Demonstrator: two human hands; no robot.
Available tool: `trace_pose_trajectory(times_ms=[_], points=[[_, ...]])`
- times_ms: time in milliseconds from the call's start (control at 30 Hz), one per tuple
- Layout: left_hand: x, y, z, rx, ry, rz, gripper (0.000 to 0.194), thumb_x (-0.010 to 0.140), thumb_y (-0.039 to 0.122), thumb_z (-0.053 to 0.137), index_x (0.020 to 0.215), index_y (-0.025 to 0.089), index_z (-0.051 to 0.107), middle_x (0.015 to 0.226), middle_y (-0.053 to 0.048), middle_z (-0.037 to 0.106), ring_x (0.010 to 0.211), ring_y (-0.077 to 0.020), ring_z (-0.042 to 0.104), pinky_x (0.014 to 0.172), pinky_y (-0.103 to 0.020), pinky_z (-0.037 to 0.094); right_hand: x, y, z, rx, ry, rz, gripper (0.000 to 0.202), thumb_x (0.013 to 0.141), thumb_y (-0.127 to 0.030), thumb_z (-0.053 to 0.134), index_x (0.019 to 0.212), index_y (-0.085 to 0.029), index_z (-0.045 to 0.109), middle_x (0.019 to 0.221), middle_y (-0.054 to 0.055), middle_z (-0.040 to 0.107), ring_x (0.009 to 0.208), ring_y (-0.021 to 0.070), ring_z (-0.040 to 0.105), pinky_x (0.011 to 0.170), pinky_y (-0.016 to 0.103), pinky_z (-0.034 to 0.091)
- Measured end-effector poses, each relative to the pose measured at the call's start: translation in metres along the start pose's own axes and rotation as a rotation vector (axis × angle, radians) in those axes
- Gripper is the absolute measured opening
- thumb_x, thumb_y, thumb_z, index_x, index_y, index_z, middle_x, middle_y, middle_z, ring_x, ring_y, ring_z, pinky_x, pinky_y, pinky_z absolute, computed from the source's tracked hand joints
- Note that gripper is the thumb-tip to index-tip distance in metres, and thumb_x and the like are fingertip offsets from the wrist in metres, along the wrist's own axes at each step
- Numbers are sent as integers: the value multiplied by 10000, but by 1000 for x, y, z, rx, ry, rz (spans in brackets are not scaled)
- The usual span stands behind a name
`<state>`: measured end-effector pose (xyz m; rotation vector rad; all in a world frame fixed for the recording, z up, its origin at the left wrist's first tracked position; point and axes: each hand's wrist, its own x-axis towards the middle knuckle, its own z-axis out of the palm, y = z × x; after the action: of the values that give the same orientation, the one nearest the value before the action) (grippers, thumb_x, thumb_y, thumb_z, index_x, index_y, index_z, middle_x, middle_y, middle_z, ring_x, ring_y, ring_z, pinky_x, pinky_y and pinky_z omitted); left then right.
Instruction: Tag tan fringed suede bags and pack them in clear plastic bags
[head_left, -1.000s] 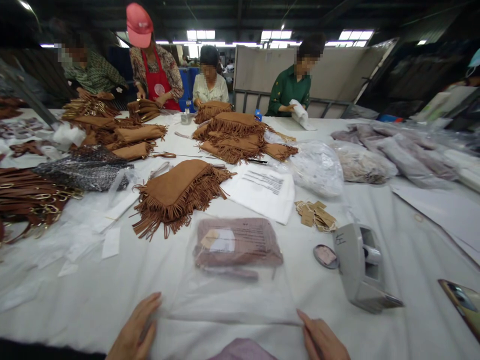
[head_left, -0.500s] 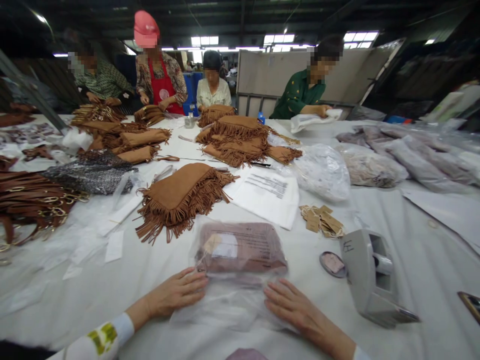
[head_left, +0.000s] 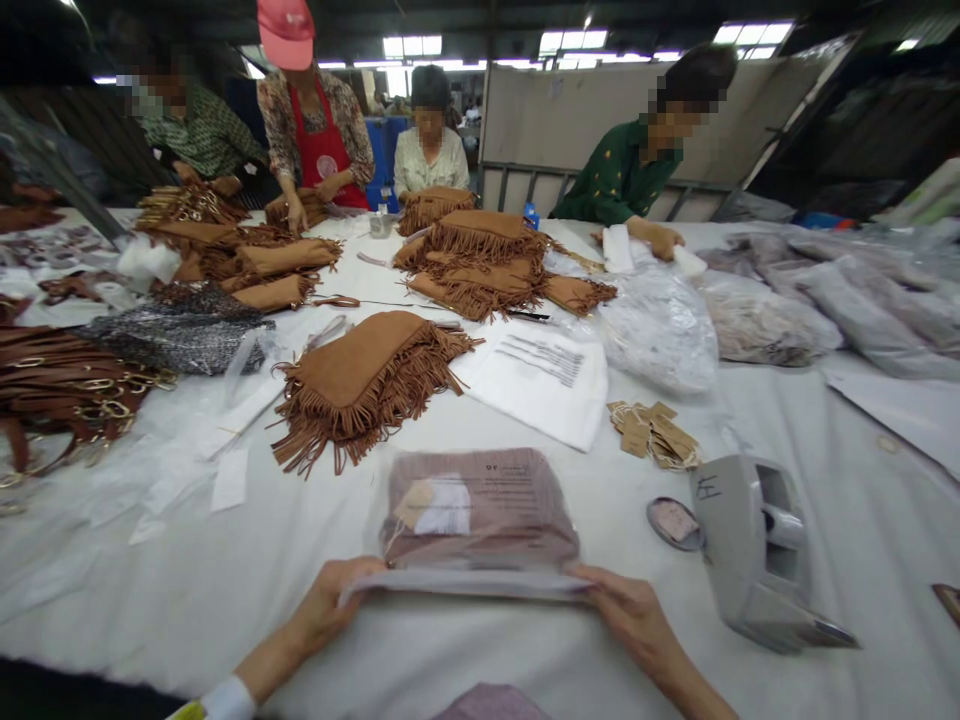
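Item: bagged mauve garment (head_left: 480,505), flap folded at near edge.
I keep left hand (head_left: 330,600) and right hand (head_left: 630,612) pinching flap (head_left: 465,584) corners level, taut.

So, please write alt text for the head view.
Left hand and right hand hold the folded edge of a clear bag with a mauve garment inside, on a white table; a tape dispenser stands right.

Inside a big workshop with a dark ceiling (head_left: 487,15) and rows of bright lamps (head_left: 409,45). A long table under a white cloth (head_left: 862,530) across the whole foreground. Behind it, a pale partition board (head_left: 570,120) and blue crates (head_left: 386,150).
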<state>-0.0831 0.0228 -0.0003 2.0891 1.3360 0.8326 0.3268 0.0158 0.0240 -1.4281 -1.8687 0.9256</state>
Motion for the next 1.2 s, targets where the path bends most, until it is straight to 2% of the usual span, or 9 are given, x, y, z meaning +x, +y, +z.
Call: trace_pose_trajectory(times_ms=[67, 133, 233, 333, 433, 600, 1067, 1133, 1200], points=[[10, 0, -9, -89, -68, -94, 389, 960, 377, 340, 789, 214, 649, 667, 4, 649, 609, -137, 602, 601, -221, 484, 6, -1, 3, 94, 128, 196, 352, 824, -494, 554, 850, -207, 756, 820, 53, 751, 752, 219, 706, 688, 291, 591], [18, 2, -17, -187, -104, -157, 322, 933, 398, 415, 815, 205, 643, 721, 3, 653, 653, -140, 601, 631, -220, 470, 12, -5, 6, 166, 217, 305, 372, 755, -530, 625, 850, -188, 737, 773, 43, 733, 690, 203, 677, 627, 261, 565], [29, 10, -17, -254, 13, -248, 329, 911, 437, 452, 762, 196, 619, 699, 5, 642, 673, -144, 590, 657, -223, 454, 21, -15, 11, 228, 350, 355, 382, 727, -537, 648, 831, -173, 699, 682, 16, 676, 622, 170, 614, 586, 237, 518], [39, 15, -5, -308, 193, -453, 416, 916, 491, 402, 634, 205, 511, 454, 58, 484, 472, -123, 467, 526, -214, 395, 31, -18, 15, 260, 419, 352, 415, 760, -569, 586, 736, -162, 661, 609, 3, 611, 592, 155, 561, 565, 237, 477], [45, 13, 4, -348, 261, -551, 385, 898, 523, 398, 699, 214, 510, 399, 87, 394, 396, -121, 395, 453, -212, 346, 39, -14, 18, 218, 462, 366, 475, 786, -610, 516, 601, -176, 569, 517, -19, 516, 515, 135, 479, 488, 233, 404], [48, -2, 8, -194, 261, -456, 354, 883, 506, 396, 751, 212, 542, 517, 58, 431, 487, -132, 418, 482, -218, 346, 38, -5, 24, 124, 484, 400, 497, 835, -618, 438, 560, -206, 481, 436, -42, 448, 452, 129, 438, 475, 238, 364], [44, -24, 19, 88, 257, -458, 424, 904, 487, 384, 600, 203, 464, 496, 60, 356, 508, -122, 388, 537, -242, 302, 34, 6, 34, -160, 529, 376, 559, 850, -651, 395, 667, -175, 623, 481, -30, 474, 468, 121, 427, 500, 237, 329], [48, -25, 16, 119, 249, -455, 411, 902, 474, 407, 605, 202, 486, 495, 52, 400, 505, -131, 414, 541, -253, 320, 34, 8, 35, -178, 536, 369, 553, 856, -647, 394, 682, -174, 624, 500, -23, 499, 483, 124, 445, 512, 236, 334], [51, -19, 12, 174, 302, -429, 343, 903, 448, 431, 707, 196, 556, 603, 17, 539, 577, -158, 499, 600, -278, 390, 34, 10, 36, -188, 549, 360, 545, 858, -643, 400, 684, -174, 616, 522, -16, 520, 498, 126, 457, 523, 236, 337]])
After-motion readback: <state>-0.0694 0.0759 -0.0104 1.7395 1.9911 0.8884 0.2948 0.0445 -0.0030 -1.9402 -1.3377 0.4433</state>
